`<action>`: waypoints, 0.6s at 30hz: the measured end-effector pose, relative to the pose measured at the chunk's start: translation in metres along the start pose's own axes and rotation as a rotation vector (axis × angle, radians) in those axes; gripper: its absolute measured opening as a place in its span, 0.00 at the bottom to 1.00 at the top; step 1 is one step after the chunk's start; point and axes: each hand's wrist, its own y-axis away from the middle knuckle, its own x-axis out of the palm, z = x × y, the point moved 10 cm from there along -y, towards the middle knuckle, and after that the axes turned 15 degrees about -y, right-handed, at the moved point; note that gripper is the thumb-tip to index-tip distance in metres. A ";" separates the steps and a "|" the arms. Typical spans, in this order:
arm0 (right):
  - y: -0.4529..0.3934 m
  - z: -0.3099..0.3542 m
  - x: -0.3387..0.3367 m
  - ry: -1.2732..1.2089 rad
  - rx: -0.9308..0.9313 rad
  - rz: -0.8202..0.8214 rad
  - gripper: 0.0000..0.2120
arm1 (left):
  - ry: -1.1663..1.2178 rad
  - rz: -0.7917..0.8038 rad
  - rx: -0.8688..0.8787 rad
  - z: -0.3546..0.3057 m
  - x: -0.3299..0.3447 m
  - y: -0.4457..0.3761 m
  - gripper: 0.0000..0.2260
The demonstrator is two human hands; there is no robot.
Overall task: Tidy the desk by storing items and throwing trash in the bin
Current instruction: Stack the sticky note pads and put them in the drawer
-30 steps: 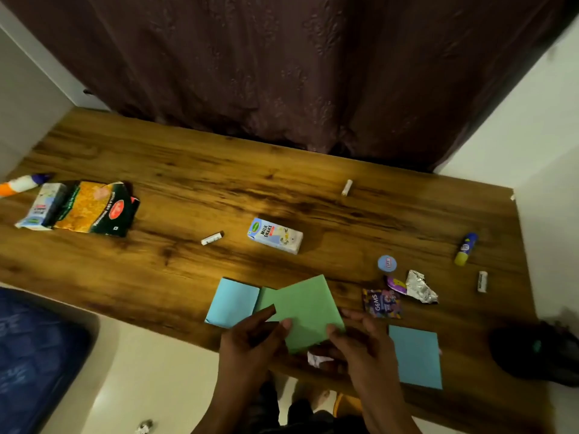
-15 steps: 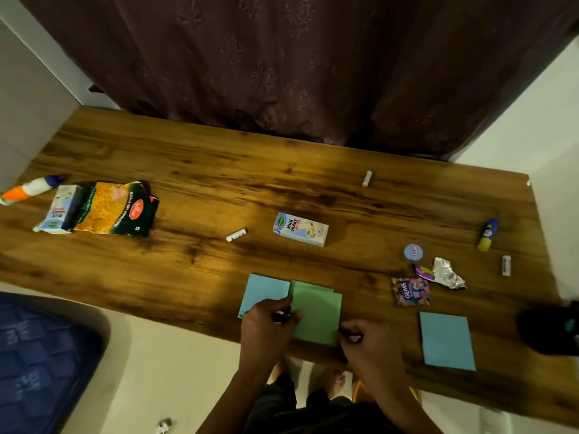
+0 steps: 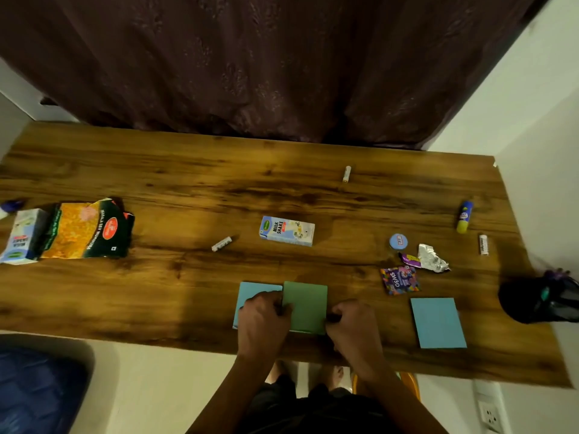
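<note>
Green paper pad [image 3: 305,306] lies at the desk's [image 3: 156,292] near edge, well below the milkshake carton [image 3: 286,230]. Left hand [image 3: 263,321] grips its left side, right hand [image 3: 352,324] its right (fingers curled, both). A blue pad [image 3: 250,291] touches the green pad's left edge, partly under the left hand.

A dark maroon curtain [image 3: 250,67] hangs behind the far edge of the wooden desk [image 3: 156,170], covering most of the wall there. To the right of the curtain stands a plain white wall [image 3: 526,98]. Below the desk's near edge lies a pale floor [image 3: 163,386]. On that floor, at the desk's left end, sits something blue with a rounded corner [image 3: 34,389]. Low on the wall under the desk's right end is a white power socket [image 3: 490,416].
</note>
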 end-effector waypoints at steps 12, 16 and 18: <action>0.021 -0.031 -0.140 0.008 -0.114 -0.534 0.13 | 0.045 -0.121 0.083 0.002 -0.020 0.012 0.10; 0.008 -0.092 -0.176 0.178 0.152 -0.518 0.32 | 0.091 -0.128 0.113 -0.007 -0.026 0.020 0.11; 0.001 -0.117 -0.179 0.253 0.287 -0.437 0.41 | 0.098 -0.149 0.124 -0.014 -0.029 0.024 0.12</action>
